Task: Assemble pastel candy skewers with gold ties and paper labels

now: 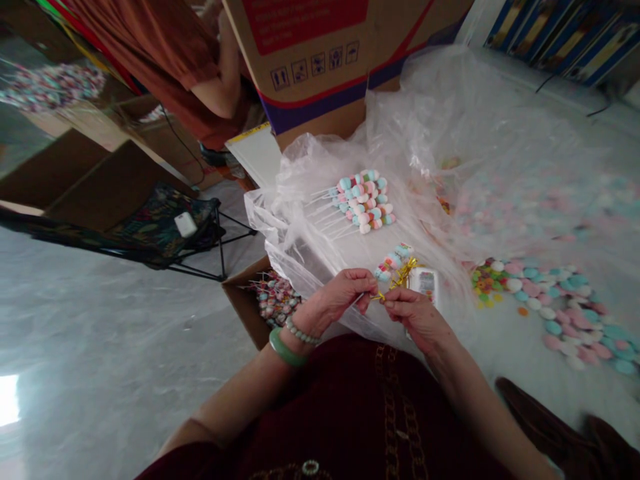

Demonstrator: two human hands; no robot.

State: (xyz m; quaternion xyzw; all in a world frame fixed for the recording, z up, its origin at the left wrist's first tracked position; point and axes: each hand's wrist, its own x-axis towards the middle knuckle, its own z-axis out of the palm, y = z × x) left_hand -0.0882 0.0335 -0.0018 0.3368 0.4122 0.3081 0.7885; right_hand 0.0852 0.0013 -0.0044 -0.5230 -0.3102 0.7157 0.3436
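Note:
My left hand [345,293] and my right hand [411,310] meet just above my lap, both pinched on a gold twist tie [400,277] wrapped round a wrapped candy skewer [393,261] of pastel marshmallows. The skewer points away from me over the clear plastic sheet [320,200]. A green bangle and a bead bracelet circle my left wrist. Further off on the sheet lies a pile of finished candy skewers [364,199], sticks pointing left.
Loose pastel candies [560,307] are spread on the surface at right. A small open carton of wrapped candies [273,300] stands below left of my hands. A large cardboard box [320,60] and another person's arm [220,80] are behind. A folding stool [160,227] stands left.

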